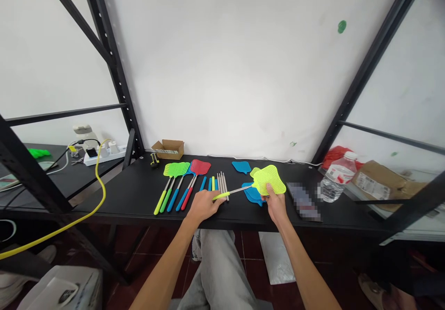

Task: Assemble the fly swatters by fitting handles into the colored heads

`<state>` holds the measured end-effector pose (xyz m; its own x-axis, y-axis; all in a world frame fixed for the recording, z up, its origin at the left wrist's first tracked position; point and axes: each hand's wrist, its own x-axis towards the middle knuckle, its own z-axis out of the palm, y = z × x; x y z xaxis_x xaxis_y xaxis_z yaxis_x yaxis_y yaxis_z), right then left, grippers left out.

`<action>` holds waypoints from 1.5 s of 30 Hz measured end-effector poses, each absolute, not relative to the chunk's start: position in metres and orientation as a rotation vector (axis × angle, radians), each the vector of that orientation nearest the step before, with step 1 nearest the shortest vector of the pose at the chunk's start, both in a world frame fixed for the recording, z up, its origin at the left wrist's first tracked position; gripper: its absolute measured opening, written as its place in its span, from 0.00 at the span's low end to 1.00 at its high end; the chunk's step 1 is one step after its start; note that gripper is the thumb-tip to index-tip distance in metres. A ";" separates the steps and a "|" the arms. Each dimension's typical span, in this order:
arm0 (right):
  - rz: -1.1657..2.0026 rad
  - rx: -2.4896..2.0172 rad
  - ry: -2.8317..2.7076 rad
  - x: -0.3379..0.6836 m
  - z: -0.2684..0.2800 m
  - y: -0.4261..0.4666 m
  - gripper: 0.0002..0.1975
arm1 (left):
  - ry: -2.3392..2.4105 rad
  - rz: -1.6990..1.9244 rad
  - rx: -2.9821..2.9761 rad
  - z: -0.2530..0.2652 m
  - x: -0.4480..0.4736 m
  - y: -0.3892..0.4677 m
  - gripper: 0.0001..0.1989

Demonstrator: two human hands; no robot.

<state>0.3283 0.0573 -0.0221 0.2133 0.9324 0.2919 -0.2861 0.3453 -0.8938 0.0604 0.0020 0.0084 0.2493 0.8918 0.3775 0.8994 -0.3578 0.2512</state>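
A yellow-green fly swatter (269, 179) is held between my two hands above the black table. My left hand (203, 205) is closed round its handle, and my right hand (276, 203) grips the perforated head from below. Under that head lie blue swatter heads (252, 194), with one more blue head (241, 167) farther back. Near my left hand are several thin metal rods (221, 180) and loose coloured handles (203, 183). Farther left rest several whole swatters with green (180, 168), blue and red (200, 167) heads.
An open cardboard box (168, 149) and a small black-and-yellow object (154, 161) sit at the back left. To the right are a phone-like slab (302, 202), a water bottle (337, 178) and a brown package (373, 182). A yellow cable (102, 189) hangs at left; black posts frame the table (139, 208).
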 end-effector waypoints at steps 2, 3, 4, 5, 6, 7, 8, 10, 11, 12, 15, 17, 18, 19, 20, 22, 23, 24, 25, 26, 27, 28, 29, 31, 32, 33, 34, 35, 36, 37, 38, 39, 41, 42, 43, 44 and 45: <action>0.955 -0.816 -1.035 0.329 -0.024 0.058 0.24 | -1.766 -0.722 -2.469 0.009 0.061 0.002 0.24; 0.928 -0.826 -1.052 0.329 -0.026 0.059 0.23 | -1.763 -0.718 -2.470 0.009 0.061 0.002 0.24; 0.896 -0.839 -1.070 0.329 -0.027 0.059 0.23 | -1.760 -0.714 -2.471 0.009 0.061 0.002 0.24; 0.863 -0.854 -1.086 0.330 -0.028 0.060 0.23 | -1.756 -0.710 -2.472 0.008 0.060 0.002 0.24; 0.834 -0.865 -1.101 0.330 -0.028 0.060 0.22 | -1.752 -0.707 -2.472 0.008 0.060 0.002 0.24; 0.813 -0.870 -1.117 0.330 -0.029 0.059 0.22 | -1.748 -0.705 -2.472 0.008 0.060 0.002 0.24; 0.798 -0.870 -1.131 0.330 -0.029 0.059 0.21 | -1.744 -0.706 -2.471 0.007 0.060 0.002 0.25; 0.791 -0.857 -1.155 0.330 -0.028 0.057 0.20 | -1.736 -0.718 -2.467 0.006 0.060 0.002 0.25; 0.795 -0.844 -1.165 0.330 -0.028 0.056 0.20 | -1.730 -0.727 -2.465 0.006 0.060 0.002 0.25; 0.801 -0.832 -1.175 0.330 -0.028 0.056 0.19 | -1.722 -0.737 -2.460 0.005 0.060 0.002 0.26; 0.813 -0.801 -1.196 0.330 -0.029 0.055 0.17 | -1.699 -0.754 -2.449 0.004 0.060 0.002 0.26; 0.817 -0.794 -1.206 0.331 -0.031 0.055 0.16 | -1.690 -0.758 -2.445 0.003 0.060 0.002 0.25; 0.817 -0.796 -1.211 0.331 -0.032 0.055 0.16 | -1.687 -0.759 -2.442 0.003 0.060 0.002 0.25; 0.816 -0.799 -1.218 0.331 -0.032 0.055 0.16 | -1.687 -0.758 -2.439 0.003 0.060 0.002 0.25; 0.811 -0.806 -1.227 0.331 -0.033 0.055 0.16 | -1.688 -0.754 -2.436 0.003 0.060 0.001 0.25; 0.791 -0.825 -1.241 0.331 -0.032 0.055 0.16 | -1.695 -0.740 -2.432 0.003 0.061 0.001 0.25; 0.783 -0.833 -1.245 0.330 -0.031 0.054 0.16 | -1.702 -0.732 -2.433 0.004 0.061 0.000 0.25; 0.780 -0.840 -1.247 0.330 -0.030 0.053 0.16 | -1.709 -0.725 -2.436 0.004 0.061 0.000 0.25; 0.782 -0.845 -1.250 0.329 -0.029 0.052 0.16 | -1.716 -0.719 -2.437 0.004 0.061 0.000 0.25; 0.789 -0.847 -1.257 0.329 -0.028 0.052 0.16 | -1.722 -0.715 -2.437 0.004 0.061 0.000 0.25; 0.797 -0.847 -1.266 0.328 -0.026 0.051 0.16 | -1.727 -0.711 -2.435 0.004 0.061 0.000 0.25; 0.804 -0.847 -1.274 0.328 -0.025 0.050 0.16 | -1.730 -0.706 -2.435 0.004 0.061 0.000 0.25; 0.808 -0.850 -1.280 0.327 -0.023 0.049 0.16 | -1.732 -0.702 -2.432 0.004 0.061 0.000 0.25; 0.822 -0.858 -1.282 0.326 -0.020 0.047 0.17 | -1.734 -0.698 -2.424 0.004 0.061 0.001 0.25; 0.829 -0.861 -1.275 0.325 -0.019 0.046 0.18 | -1.734 -0.698 -2.420 0.004 0.061 0.001 0.25; 0.838 -0.861 -1.266 0.324 -0.017 0.045 0.18 | -1.733 -0.705 -2.415 0.004 0.061 0.001 0.24; 0.848 -0.859 -1.260 0.322 -0.016 0.043 0.19 | -1.732 -0.718 -2.412 0.004 0.061 0.001 0.24; 0.858 -0.858 -1.257 0.321 -0.015 0.042 0.19 | -1.728 -0.736 -2.411 0.005 0.062 0.001 0.23; 0.866 -0.858 -1.259 0.319 -0.013 0.041 0.19 | -1.722 -0.759 -2.416 0.006 0.063 0.001 0.22; 0.871 -0.859 -1.264 0.318 -0.012 0.040 0.18 | -1.716 -0.786 -2.424 0.006 0.063 0.001 0.21; 0.869 -0.864 -1.274 0.317 -0.011 0.039 0.17 | -1.710 -0.814 -2.431 0.007 0.064 0.001 0.20; 0.858 -0.872 -1.289 0.316 -0.010 0.038 0.17 | -1.708 -0.837 -2.435 0.007 0.064 0.000 0.19; 0.813 -0.888 -1.337 0.317 -0.008 0.037 0.17 | -1.729 -0.880 -2.404 0.007 0.064 0.001 0.19; 0.788 -0.895 -1.359 0.317 -0.007 0.038 0.18 | -1.755 -0.904 -2.363 0.006 0.064 0.002 0.19; 0.766 -0.903 -1.376 0.318 -0.007 0.038 0.19 | -1.788 -0.931 -2.306 0.005 0.064 0.002 0.19; 0.750 -0.910 -1.387 0.319 -0.007 0.038 0.19 | -1.827 -0.962 -2.234 0.005 0.064 0.003 0.20; 0.740 -0.918 -1.389 0.320 -0.007 0.038 0.20 | -1.871 -0.992 -2.148 0.004 0.063 0.004 0.20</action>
